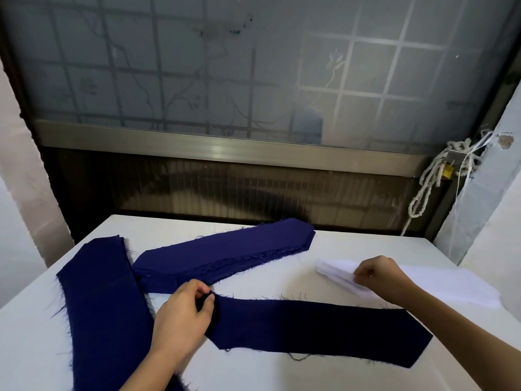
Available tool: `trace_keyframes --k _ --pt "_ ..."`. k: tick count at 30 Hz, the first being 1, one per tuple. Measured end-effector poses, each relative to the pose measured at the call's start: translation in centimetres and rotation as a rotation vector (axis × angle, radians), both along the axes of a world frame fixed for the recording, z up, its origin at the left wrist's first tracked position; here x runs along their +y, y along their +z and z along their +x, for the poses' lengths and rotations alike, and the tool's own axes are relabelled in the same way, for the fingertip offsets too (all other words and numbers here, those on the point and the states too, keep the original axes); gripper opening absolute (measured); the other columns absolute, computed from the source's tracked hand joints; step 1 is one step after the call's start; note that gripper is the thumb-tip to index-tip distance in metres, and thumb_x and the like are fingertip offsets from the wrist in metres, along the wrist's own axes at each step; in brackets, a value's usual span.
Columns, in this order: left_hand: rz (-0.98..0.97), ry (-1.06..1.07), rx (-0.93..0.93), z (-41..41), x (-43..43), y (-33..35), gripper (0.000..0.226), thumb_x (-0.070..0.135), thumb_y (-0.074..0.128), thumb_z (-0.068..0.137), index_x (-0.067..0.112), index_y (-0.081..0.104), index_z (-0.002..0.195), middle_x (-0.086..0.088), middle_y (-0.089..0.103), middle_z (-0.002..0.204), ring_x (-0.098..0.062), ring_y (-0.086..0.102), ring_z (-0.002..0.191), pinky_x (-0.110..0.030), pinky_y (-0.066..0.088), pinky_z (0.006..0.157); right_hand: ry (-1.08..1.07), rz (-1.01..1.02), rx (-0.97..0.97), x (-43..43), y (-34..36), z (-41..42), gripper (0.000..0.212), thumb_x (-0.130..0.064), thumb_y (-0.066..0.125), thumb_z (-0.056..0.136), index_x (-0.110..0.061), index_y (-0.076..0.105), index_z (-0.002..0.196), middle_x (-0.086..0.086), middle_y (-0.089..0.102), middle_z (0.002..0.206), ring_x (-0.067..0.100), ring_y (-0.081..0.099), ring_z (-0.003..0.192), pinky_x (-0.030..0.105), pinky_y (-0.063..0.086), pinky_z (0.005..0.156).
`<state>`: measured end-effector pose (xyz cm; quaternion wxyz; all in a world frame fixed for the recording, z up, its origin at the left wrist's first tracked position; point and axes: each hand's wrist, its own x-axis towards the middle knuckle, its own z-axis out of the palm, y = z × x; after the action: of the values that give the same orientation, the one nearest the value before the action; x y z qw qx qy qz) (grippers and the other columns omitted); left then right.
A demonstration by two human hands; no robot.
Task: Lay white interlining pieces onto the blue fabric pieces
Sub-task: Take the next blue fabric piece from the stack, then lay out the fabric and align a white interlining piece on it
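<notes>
Pinching navy fabric strip point(310, 328), lower centre, in left hand point(183, 314); white interlining stack point(445, 280) in right hand point(377, 275); best peel one ply, align edges

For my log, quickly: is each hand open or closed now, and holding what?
Left hand: closed, pinching the end of the near blue fabric piece.
Right hand: closed, pinching the white interlining pieces.

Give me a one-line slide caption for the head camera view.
Left hand pinches the end of a blue fabric piece on the table while the right hand grips white interlining pieces.
</notes>
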<state>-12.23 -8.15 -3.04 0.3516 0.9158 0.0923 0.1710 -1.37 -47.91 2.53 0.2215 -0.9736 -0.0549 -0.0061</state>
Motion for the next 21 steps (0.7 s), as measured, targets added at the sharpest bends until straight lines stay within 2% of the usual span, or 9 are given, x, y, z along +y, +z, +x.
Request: trace_keyframes --k 2,5,10,13,16,18,21 --pt "-0.009 0.001 -0.002 0.0 0.0 0.0 0.008 0.033 0.064 0.093 0.037 0.058 0.092 0.022 0.062 0.093 0.007 0.056 0.084 -0.02 0.042 0.065 -0.076 0.136 0.013 0.0 -0.2 0.0 0.012 -0.01 0.078 0.076 -0.012 0.072 0.066 0.003 0.073 0.079 0.019 0.066 0.079 0.026 0.051 0.072" --pt "-0.033 0.005 -0.016 -0.1 0.0 0.0 0.009 0.033 0.065 0.092 0.037 0.057 0.093 0.021 0.062 0.092 0.005 0.058 0.084 -0.022 0.046 0.068 -0.146 0.286 0.085 -0.1 -0.2 0.2 0.01 -0.013 0.082 0.074 -0.01 0.075 0.068 0.005 0.073 0.079 0.021 0.066 0.08 0.025 0.051 0.07" --pt "-0.069 0.014 -0.057 0.0 0.1 0.0 0.017 0.033 0.066 0.091 0.037 0.055 0.104 0.02 0.059 0.092 0.004 0.059 0.08 -0.023 0.048 0.07 -0.23 0.419 0.131 -0.9 0.3 0.6 0.014 -0.012 0.073 0.084 -0.012 0.078 0.071 0.006 0.074 0.078 0.023 0.065 0.081 0.028 0.052 0.07" --pt "-0.024 0.011 -0.092 0.0 0.1 0.0 0.018 0.031 0.067 0.091 0.033 0.057 0.105 0.021 0.055 0.098 0.005 0.056 0.085 -0.024 0.046 0.071 -0.273 0.404 0.085 -1.0 0.2 0.6 0.012 -0.012 0.072 0.084 -0.01 0.074 0.072 0.01 0.071 0.081 0.026 0.064 0.082 0.028 0.05 0.066" --pt "0.054 0.0 -0.124 0.1 0.1 0.0 0.014 0.028 0.069 0.089 0.029 0.062 0.101 0.02 0.051 0.101 -0.004 0.047 0.095 -0.027 0.043 0.075 -0.297 0.346 -0.052 -0.2 0.5 0.0 0.016 -0.019 0.073 0.084 -0.009 0.066 0.074 0.011 0.065 0.074 0.025 0.06 0.073 0.029 0.047 0.06" --pt "0.057 -0.028 -0.153 0.1 0.0 0.1 0.011 0.025 0.07 0.089 0.031 0.064 0.095 0.022 0.051 0.099 -0.005 0.043 0.096 -0.024 0.04 0.076 -0.26 0.245 -0.153 0.9 1.3 -0.9 0.019 -0.023 0.07 0.087 -0.012 0.06 0.073 0.007 0.061 0.068 0.022 0.056 0.067 0.028 0.043 0.056" --pt "0.01 -0.113 -0.173 -0.2 -0.3 0.3 0.018 0.027 0.069 0.09 0.041 0.06 0.084 0.025 0.056 0.093 0.001 0.044 0.098 -0.015 0.037 0.075 -0.099 0.113 -0.345 4.0 2.6 -3.3 0.023 -0.021 0.066 0.088 -0.014 0.054 0.07 0.0 0.057 0.063 0.02 0.051 0.061 0.035 0.043 0.057"
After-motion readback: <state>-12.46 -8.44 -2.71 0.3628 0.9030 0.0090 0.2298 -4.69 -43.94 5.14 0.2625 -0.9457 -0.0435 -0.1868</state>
